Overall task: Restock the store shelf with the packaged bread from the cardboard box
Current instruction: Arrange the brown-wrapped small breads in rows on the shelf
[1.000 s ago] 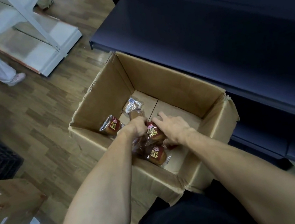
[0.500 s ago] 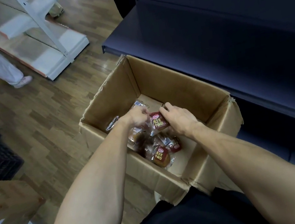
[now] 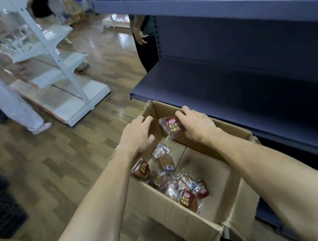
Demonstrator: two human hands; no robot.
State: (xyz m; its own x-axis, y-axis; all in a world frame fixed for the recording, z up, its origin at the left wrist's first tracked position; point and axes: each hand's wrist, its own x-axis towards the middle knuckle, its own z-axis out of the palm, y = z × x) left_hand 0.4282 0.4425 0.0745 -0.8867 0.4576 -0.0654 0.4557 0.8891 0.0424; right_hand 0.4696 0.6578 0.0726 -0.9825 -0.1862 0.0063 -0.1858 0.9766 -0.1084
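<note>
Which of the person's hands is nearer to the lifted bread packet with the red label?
Right. The right hand grips the lifted bread packet along its right edge, above the cardboard box. The left hand hovers just left of it, fingers loose, not touching.

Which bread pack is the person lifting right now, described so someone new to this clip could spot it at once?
Start at the open cardboard box on the floor before the dark shelf. Above its far end, the right hand grips a bread pack with a dark red label, the left hand open beside it. It alone is held up; the other bread packs lie on the box bottom.
</note>
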